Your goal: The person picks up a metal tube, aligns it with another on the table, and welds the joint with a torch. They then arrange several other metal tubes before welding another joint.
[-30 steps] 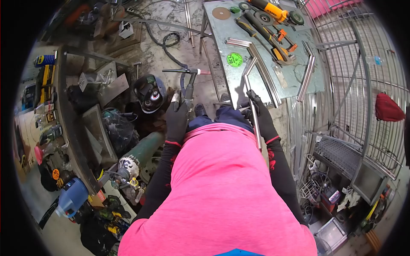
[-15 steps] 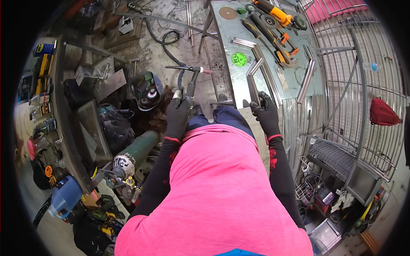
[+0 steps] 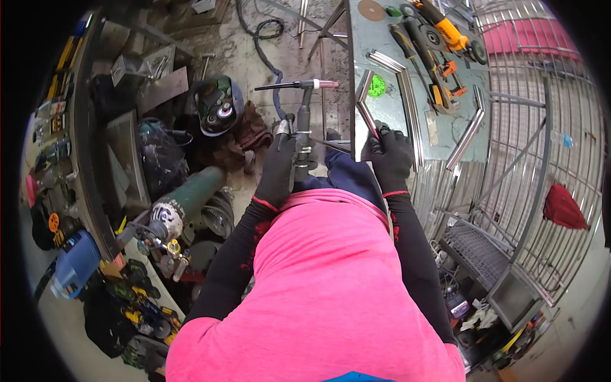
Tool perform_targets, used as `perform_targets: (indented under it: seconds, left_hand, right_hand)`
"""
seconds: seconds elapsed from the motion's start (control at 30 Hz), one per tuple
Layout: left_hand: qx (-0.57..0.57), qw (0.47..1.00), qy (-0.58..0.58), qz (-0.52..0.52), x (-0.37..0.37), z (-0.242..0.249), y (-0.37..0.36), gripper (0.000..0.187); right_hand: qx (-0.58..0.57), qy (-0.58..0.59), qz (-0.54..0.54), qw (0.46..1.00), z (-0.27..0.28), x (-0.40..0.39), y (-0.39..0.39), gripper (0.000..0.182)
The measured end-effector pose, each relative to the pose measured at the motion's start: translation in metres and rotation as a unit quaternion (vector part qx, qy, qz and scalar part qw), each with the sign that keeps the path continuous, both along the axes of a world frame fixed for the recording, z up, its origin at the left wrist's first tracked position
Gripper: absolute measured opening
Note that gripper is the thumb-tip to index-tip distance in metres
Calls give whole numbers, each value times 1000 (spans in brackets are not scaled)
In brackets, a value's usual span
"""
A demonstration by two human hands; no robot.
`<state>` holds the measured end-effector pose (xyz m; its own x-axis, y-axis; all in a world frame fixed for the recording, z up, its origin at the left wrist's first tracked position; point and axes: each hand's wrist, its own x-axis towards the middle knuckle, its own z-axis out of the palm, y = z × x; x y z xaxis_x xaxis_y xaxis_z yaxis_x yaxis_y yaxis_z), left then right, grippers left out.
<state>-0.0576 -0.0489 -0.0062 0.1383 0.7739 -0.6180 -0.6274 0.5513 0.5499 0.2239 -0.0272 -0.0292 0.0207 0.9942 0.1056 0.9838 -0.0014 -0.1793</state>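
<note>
My gloved left hand [image 3: 279, 164] is closed around the handle of a TIG welding torch [image 3: 305, 111]. The torch head lies crosswise, with a long black back cap on the left and a pink cup on the right. My gloved right hand [image 3: 389, 156] grips the near end of a bent metal tube [image 3: 366, 114] at the left edge of the metal table [image 3: 439, 137]. Beside it on the tabletop rest another bent tube [image 3: 409, 105] and a round green label [image 3: 377, 85]. Black glove fingers hide the tube's near end.
Angle grinders [image 3: 445, 28] lie at the table's far end, and a bent tube [image 3: 468, 134] on its right. A welding helmet [image 3: 217, 105] and a green gas cylinder [image 3: 191, 194] are at left. The torch cable [image 3: 258, 48] runs across the floor.
The torch has moved right, closer to the table. My right hand has shifted the bent tube leftward against the table edge and turned it slightly. The camera view has shifted too.
</note>
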Motion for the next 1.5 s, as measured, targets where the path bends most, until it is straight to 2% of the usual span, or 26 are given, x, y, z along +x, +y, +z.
perform_targets:
  seconds: [0.13, 0.23, 0.43, 0.47, 0.5, 0.57, 0.6, 0.63, 0.67, 0.7, 0.73, 0.77, 0.83, 0.9, 1.0, 1.1, 1.23, 1.3, 1.5]
  left_hand:
    - [23, 997, 72, 16, 27, 6, -10, 34]
    - [-34, 992, 117, 14, 43, 2, -18, 34]
    - [-68, 981, 133, 124, 88, 24, -19, 30]
    - [-75, 980, 106, 149, 94, 25, -21, 30]
    - [-82, 978, 79, 176, 99, 29, -24, 30]
    - [-118, 970, 85, 193, 113, 39, -28, 30]
    - [-122, 968, 69, 207, 119, 42, -29, 29]
    - [-124, 966, 53, 220, 125, 44, -29, 28]
    - [-110, 958, 83, 250, 138, 48, -25, 25]
    - [-111, 957, 84, 253, 142, 45, -26, 25]
    - [-107, 964, 120, 213, 144, 40, -29, 43]
    - [-103, 967, 155, 172, 146, 37, -31, 63]
    - [-130, 964, 159, 166, 151, 35, -28, 56]
    - [-110, 953, 180, 218, 158, 33, -23, 20]
    - [-137, 951, 210, 181, 157, 38, -21, 18]
    - [-128, 950, 189, 213, 159, 23, -24, 20]
    - [-135, 950, 214, 185, 155, 22, -23, 25]
    - [-134, 953, 225, 151, 151, 25, -22, 19]
    - [-102, 947, 262, 154, 151, 21, -20, 19]
  right_hand:
    - [-31, 7, 53, 998, -2, 12, 17, 33]
    - [-59, 40, 108, 992, 11, 17, 34, 35]
    - [-145, 126, 123, 974, 25, 22, 63, 44]
    - [-50, 153, 151, 975, 27, 21, 62, 45]
    - [-57, 157, 158, 973, 32, 20, 60, 45]
    - [-147, 335, 190, 911, 45, 17, 56, 43]
    - [-141, 379, 260, 877, 48, 8, 63, 38]
    - [-143, 380, 264, 875, 47, 1, 64, 38]
    - [-338, 495, 143, 787, 46, -4, 63, 34]
    - [-510, 573, 10, 642, 45, -9, 62, 32]
    - [-479, 544, 64, 686, 37, -15, 63, 32]
    - [-482, 543, 65, 684, 32, -16, 66, 32]
    - [-443, 477, 145, 745, 24, -17, 69, 31]
    - [-437, 482, 147, 745, 19, -15, 68, 32]
    - [-431, 489, 151, 743, 11, -15, 67, 32]
    - [-437, 487, 153, 741, 8, -15, 65, 33]
    - [-408, 493, 155, 752, 6, -18, 62, 36]
    - [-411, 491, 148, 754, 8, -19, 63, 36]
    - [-408, 484, 139, 762, 9, -20, 62, 38]
